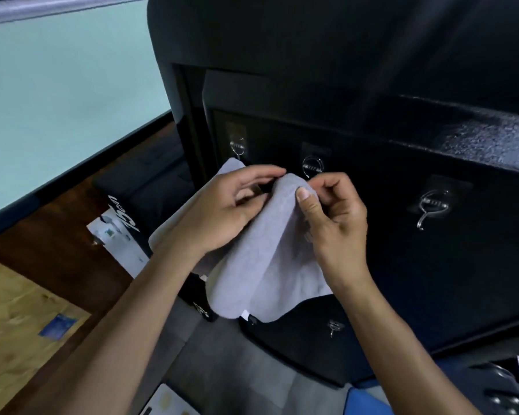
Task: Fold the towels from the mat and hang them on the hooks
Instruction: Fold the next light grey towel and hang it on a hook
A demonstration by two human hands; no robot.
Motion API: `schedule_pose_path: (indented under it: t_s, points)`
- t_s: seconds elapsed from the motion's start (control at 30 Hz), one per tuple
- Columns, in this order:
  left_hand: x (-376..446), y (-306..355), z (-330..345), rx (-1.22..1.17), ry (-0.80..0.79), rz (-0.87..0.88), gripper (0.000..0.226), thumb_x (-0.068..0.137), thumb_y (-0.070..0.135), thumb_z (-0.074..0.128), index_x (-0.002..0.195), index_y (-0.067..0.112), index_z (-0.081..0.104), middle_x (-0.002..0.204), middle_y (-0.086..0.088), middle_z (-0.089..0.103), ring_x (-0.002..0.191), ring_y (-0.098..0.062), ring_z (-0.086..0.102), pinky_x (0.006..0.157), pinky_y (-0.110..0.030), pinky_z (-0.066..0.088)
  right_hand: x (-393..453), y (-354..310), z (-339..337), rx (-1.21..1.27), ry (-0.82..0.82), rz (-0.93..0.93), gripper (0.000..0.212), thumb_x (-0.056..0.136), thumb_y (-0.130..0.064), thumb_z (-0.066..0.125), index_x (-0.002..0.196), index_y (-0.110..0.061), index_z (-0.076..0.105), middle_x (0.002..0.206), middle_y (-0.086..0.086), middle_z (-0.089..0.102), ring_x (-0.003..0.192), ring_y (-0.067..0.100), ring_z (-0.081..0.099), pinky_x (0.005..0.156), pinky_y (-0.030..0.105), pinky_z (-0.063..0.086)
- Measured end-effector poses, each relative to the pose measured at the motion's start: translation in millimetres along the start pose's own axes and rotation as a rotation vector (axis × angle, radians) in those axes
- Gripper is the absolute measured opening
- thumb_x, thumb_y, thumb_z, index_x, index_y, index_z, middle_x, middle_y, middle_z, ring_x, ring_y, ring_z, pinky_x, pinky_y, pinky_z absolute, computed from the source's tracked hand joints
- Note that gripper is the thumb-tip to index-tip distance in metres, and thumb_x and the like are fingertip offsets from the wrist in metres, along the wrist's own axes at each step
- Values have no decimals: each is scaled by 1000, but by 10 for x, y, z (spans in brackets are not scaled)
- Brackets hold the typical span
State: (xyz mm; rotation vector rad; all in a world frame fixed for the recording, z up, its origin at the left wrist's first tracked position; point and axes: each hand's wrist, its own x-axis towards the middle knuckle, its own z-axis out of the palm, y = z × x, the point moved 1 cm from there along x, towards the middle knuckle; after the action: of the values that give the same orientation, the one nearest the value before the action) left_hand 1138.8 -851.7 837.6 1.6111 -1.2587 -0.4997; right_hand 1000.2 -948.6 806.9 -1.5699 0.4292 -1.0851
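A folded light grey towel [267, 259] hangs from both my hands in front of a black panel. My left hand [222, 211] holds its upper left part, fingers reaching over the top fold. My right hand [333, 214] pinches the top fold between thumb and fingers. The top of the towel sits just below the middle metal hook [312, 166]. Another hook [238, 146] is up to the left, and a third hook [432, 206] is to the right. A small hook [333, 326] shows lower down, below the towel.
The black panel [402, 265] carries the hooks, with a black ledge [477, 136] jutting out above right. Black boxes [150, 199] stand at the left on a dark wood floor. A light wooden board [18, 319] lies at lower left, a pale wall behind.
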Motion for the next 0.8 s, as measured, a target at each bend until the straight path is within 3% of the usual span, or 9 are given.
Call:
schedule_pose_path:
  t_s: [0.1, 0.23, 0.37, 0.47, 0.67, 0.8]
  points:
    - [142, -64, -16, -62, -82, -19, 36, 92, 1, 58, 117, 26, 62, 120, 10, 65, 120, -2, 55, 107, -34, 43, -1, -25, 33, -92, 90, -55, 4, 94, -12, 63, 91, -13, 59, 81, 4, 62, 75, 18, 60, 67, 31, 49]
    - [218, -65, 59, -178, -115, 7, 28, 90, -3, 59, 114, 12, 60, 116, -3, 66, 114, -9, 61, 98, -24, 47, -24, -86, 33, -222, 220, -160, 2, 91, -11, 67, 93, -12, 66, 88, 1, 64, 82, 13, 61, 74, 25, 50]
    - [286, -95, 181, -264, 22, 24, 29, 83, -10, 64, 97, 16, 61, 93, -5, 68, 81, -9, 66, 74, -18, 50, 10, -76, 26, -469, 335, -299, 10, 89, -7, 69, 99, -5, 72, 91, 5, 61, 82, 4, 57, 76, 14, 44]
    - [295, -120, 259, -214, 113, 78, 34, 82, -8, 66, 98, 21, 64, 90, 0, 70, 84, -12, 67, 78, -20, 52, -2, -30, 38, -606, 318, -362, 16, 94, -7, 62, 106, -7, 72, 92, 4, 58, 79, 3, 55, 70, 11, 44]
    - [239, -223, 393, -152, 210, 133, 26, 84, -5, 66, 99, 16, 73, 95, 7, 74, 91, -8, 70, 82, -21, 53, -171, 272, -41, -852, 258, -307, 30, 95, -7, 58, 122, -15, 68, 95, 2, 55, 70, 12, 54, 52, 33, 49]
    - [223, -265, 422, -189, 236, 95, 23, 85, -3, 67, 103, 11, 73, 99, 5, 74, 96, -7, 69, 87, -22, 53, -172, 305, 26, -952, 320, -272, 34, 94, -11, 53, 124, -19, 66, 95, 3, 56, 67, 18, 55, 47, 33, 45]
